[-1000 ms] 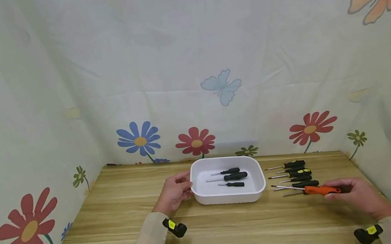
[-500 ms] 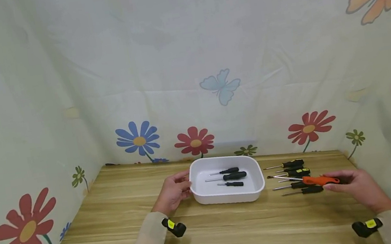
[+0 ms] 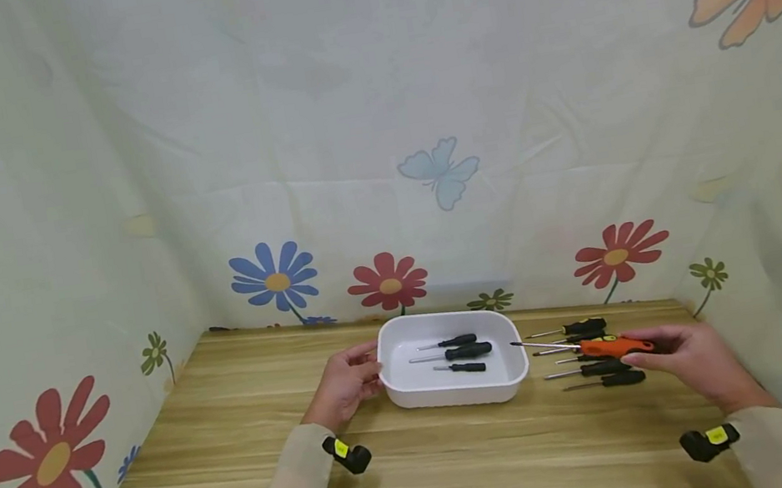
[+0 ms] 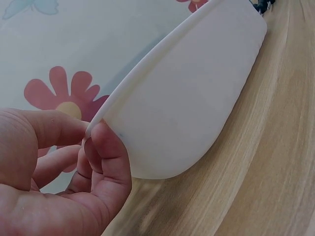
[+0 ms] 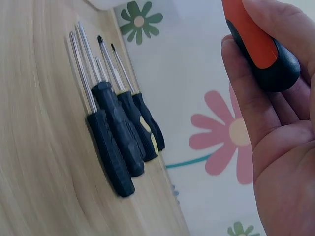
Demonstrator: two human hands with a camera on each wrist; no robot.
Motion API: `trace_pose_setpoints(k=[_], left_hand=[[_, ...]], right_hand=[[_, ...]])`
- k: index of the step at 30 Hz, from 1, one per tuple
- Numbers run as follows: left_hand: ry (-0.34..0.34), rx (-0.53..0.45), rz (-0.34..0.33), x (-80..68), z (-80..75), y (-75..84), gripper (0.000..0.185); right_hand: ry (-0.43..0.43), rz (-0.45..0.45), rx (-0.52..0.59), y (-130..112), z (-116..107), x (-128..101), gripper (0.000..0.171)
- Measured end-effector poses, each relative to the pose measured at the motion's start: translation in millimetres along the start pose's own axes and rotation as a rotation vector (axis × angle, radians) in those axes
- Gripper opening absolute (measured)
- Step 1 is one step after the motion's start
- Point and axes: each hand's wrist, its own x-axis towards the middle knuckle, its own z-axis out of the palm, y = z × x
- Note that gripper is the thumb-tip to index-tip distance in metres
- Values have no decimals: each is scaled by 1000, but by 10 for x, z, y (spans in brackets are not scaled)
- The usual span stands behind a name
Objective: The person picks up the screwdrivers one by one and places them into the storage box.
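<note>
My left hand (image 3: 344, 383) pinches the left rim of a white plastic box (image 3: 452, 397); the left wrist view shows thumb and fingers on either side of the box's rim (image 4: 162, 44). Three black-handled screwdrivers lie in the box, among them a larger one (image 3: 469, 350). In my right hand (image 3: 698, 367) is an orange and black screwdriver (image 3: 607, 347), held by its handle above the table. Its shaft points left, the tip over the box's right rim. In the right wrist view only the screwdriver's handle (image 5: 261, 46) shows.
Below the right hand, several black screwdrivers (image 3: 603, 368) lie in a row on the wooden table (image 3: 485, 466), right of the box; some handles carry yellow marks. A flower-patterned curtain (image 3: 312, 121) encloses the table at the back and both sides.
My right hand has lifted the orange screwdriver from over the row and carried it left, bringing its tip to the box's rim. The left hand stays on the box.
</note>
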Motion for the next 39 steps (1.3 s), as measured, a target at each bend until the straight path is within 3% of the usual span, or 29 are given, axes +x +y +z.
trace_pose_setpoints(k=[7,16,30,39], left_hand=[[-13,1,5,10,8,9,49],[-6,4,1,3,15,13,48],[14,1,1,-11,16,12,48],[12,-1,-4,-3,8,5,48]], right_hand=[[-4,-21,-23,-60,80,57,50],[-32,-1,49,-151,197,142,52],[-53,-74,114,-307,469,282,49],[-87,-72,197,-380,668,404,46]])
